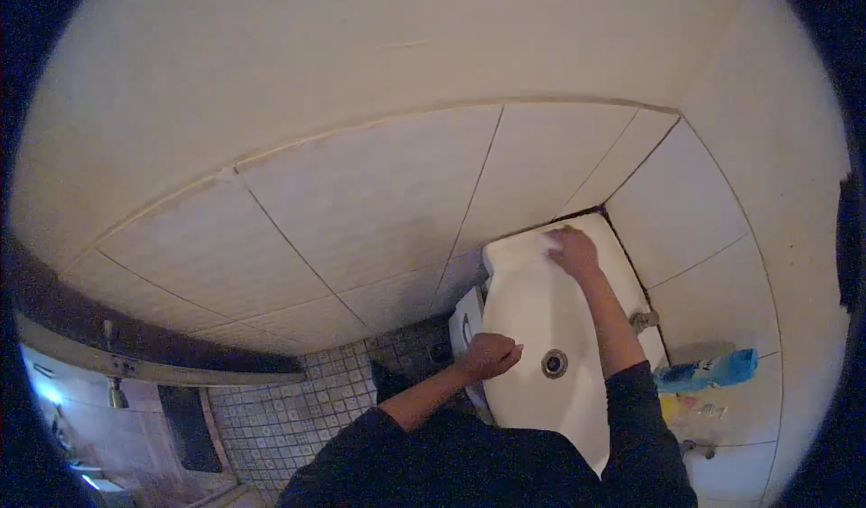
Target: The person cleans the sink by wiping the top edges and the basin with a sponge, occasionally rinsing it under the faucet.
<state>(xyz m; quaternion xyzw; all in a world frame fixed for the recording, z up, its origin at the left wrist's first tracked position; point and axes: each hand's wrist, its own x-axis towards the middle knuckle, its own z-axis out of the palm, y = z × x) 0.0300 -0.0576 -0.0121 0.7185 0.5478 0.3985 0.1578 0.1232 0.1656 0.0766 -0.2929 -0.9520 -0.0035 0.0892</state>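
Observation:
A white sink (532,296) with a round metal drain (554,364) lies in front of me. My right hand (574,252) rests at the sink's far end, its fingers pressed round something small and whitish that I cannot make out. Over the sink's left edge is my left hand (490,356), its fingers curled into a loose fist with nothing visible in it.
A tap (643,320) stands at the sink's right edge. Beyond it are a blue bottle (708,372) and a yellowish packet (686,407). Tiled walls (370,210) rise ahead and right. Patterned floor (298,418) and a door handle (117,392) show left.

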